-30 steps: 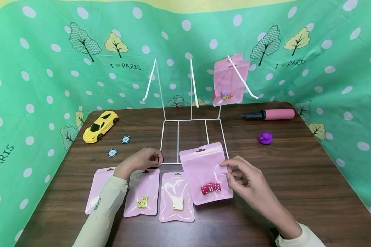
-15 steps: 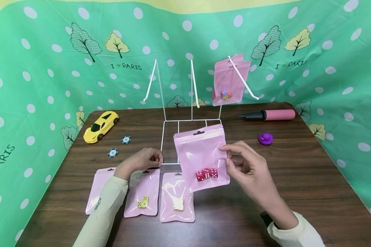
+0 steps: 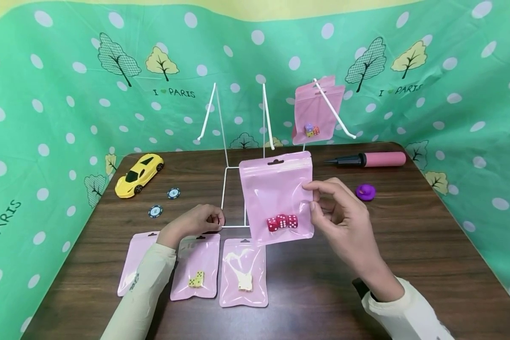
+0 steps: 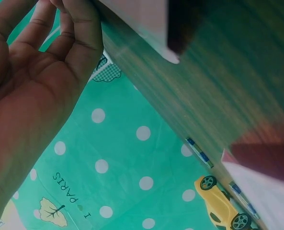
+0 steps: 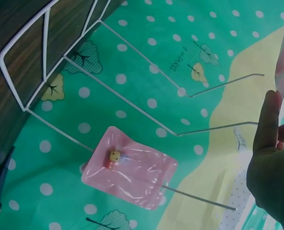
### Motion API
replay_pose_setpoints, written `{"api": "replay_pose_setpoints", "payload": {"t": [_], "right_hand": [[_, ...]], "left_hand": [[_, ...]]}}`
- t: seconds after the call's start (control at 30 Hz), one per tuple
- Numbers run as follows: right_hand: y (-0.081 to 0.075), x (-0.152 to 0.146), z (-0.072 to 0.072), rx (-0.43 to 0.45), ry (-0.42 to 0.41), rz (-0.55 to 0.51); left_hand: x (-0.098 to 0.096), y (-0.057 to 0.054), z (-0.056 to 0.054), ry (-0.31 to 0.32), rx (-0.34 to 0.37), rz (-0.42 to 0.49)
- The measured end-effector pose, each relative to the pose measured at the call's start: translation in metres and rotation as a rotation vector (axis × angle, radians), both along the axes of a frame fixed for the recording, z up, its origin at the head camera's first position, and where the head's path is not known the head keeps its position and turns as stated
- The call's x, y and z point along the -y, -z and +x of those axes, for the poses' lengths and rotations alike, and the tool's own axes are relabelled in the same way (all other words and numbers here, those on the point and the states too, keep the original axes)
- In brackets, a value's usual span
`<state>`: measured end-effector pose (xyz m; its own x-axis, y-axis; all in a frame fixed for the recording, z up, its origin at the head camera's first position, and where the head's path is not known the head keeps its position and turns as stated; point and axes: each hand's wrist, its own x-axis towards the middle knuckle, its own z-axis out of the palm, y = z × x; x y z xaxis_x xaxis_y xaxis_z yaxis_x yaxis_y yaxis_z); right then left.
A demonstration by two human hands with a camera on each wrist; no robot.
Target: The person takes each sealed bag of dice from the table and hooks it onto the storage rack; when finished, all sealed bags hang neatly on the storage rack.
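Head view: the right hand [image 3: 344, 219] pinches the pink bag [image 3: 272, 193] between thumb and forefinger; it spreads left of them, likely gripped sideways so its slot [image 3: 275, 162], above the fingertips, is unblocked. The left hand [image 3: 197, 221] curls its fingers on the wire rack's [image 3: 235, 227] near corner, apparently bracing it.

Pink bag [image 3: 276, 191], white-spotted red dice [image 3: 282, 221]
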<state>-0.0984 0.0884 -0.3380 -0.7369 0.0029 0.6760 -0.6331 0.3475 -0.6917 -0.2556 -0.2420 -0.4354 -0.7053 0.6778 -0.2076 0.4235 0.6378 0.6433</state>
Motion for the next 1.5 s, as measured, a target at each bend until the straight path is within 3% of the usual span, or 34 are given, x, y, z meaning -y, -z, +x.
{"api": "replay_pose_setpoints", "payload": {"t": [0.5,0.83,1.2,1.5], "right_hand": [[-0.006,0.012,-0.016,0.069,0.074,-0.071],[0.0,0.013,-0.031,0.114,0.089,-0.066],[0.009,0.021,-0.087,0.089,0.08,-0.098],[0.008,0.025,-0.113,0.097,0.104,-0.08]], "left_hand": [[0.0,-0.001,0.0,-0.004,0.006,0.0],[-0.001,0.0,0.0,0.0,0.006,0.003],[0.002,0.0,-0.001,0.001,0.003,0.01],[0.002,0.002,-0.001,0.0,0.022,0.006]]}}
